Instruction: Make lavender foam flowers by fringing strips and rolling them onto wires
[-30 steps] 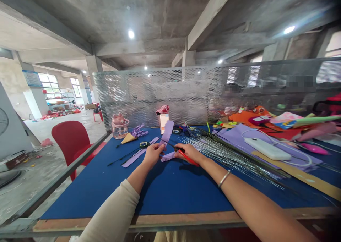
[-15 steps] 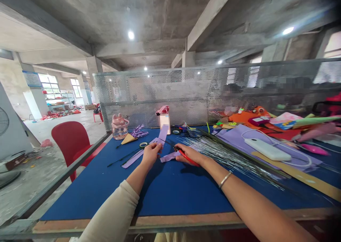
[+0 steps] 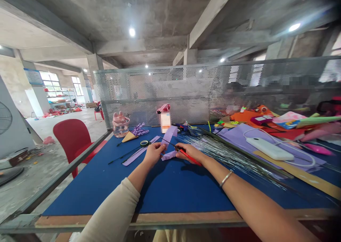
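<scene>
Purple strip [image 3: 169,135], center, slants upward over a blue table [image 3: 106,192]. From left, a pink jar [image 3: 120,128], a tan cone [image 3: 129,137] and a tape roll [image 3: 144,143] sit near the left hand [image 3: 153,155], its thumb and fingers pinched on the strip's lower end. The right hand [image 3: 189,152] curls closed around red-handled scissors [image 3: 191,158], blades toward the strip. Farther right lie silvery wires [image 3: 226,157], purple sheets [image 3: 238,132] and a white device [image 3: 269,148].
</scene>
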Demonstrator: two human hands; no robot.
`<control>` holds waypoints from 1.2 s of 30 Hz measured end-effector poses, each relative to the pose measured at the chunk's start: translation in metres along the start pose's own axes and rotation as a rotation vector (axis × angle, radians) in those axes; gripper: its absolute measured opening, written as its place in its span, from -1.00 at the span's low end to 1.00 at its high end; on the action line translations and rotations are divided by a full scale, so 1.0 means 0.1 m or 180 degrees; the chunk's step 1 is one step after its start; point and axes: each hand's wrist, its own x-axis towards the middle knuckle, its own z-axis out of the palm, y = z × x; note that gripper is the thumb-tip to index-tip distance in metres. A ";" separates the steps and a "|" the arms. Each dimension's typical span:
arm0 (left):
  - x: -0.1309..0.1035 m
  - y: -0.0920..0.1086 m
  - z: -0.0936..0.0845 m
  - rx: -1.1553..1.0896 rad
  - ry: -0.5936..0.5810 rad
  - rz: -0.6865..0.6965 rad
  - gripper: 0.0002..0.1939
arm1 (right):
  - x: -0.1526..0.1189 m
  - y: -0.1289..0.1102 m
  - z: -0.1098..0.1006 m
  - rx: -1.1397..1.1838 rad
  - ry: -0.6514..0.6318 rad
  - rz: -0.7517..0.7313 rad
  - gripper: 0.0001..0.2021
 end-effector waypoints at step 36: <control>0.00 0.03 -0.01 -0.0023 0.0191 0.0060 -0.65 | 0.00 -0.08 -0.02 0.0207 -0.0125 -0.0138 -0.48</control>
